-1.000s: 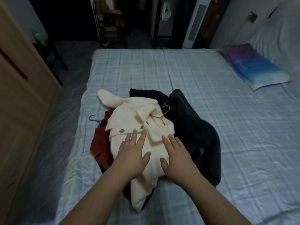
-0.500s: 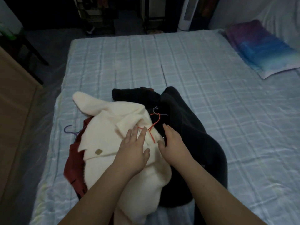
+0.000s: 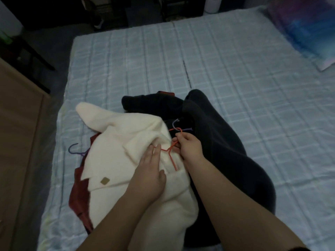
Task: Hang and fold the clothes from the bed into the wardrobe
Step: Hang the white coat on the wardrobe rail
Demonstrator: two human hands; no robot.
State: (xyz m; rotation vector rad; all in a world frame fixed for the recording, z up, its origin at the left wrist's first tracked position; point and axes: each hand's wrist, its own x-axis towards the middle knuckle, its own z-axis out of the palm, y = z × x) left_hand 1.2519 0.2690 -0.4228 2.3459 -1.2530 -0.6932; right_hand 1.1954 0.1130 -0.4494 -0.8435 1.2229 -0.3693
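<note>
A cream fleece coat [image 3: 130, 149] lies on top of a pile of clothes on the bed [image 3: 235, 73]. Under it at the left is a dark red garment [image 3: 79, 194]; a black garment [image 3: 226, 151] spreads to the right. A red wire hanger [image 3: 171, 156] sticks out of the coat's neck. My right hand [image 3: 188, 147] pinches the red hanger near its hook. My left hand [image 3: 148, 171] rests flat on the coat, fingers apart, just left of the hanger. A purple hanger hook [image 3: 176, 124] shows on the black garment, and another purple hook [image 3: 74, 150] at the pile's left edge.
A wooden wardrobe side [image 3: 18, 142] stands along the left, close to the bed's edge. A blue-purple pillow [image 3: 308, 31] lies at the far right corner. Dark furniture and a white appliance [image 3: 212, 4] stand beyond the foot of the bed.
Both hands slid up the cream coat toward its neck. My right hand went from flat on the fabric to pinching the red hanger. The view tilted down and closer.
</note>
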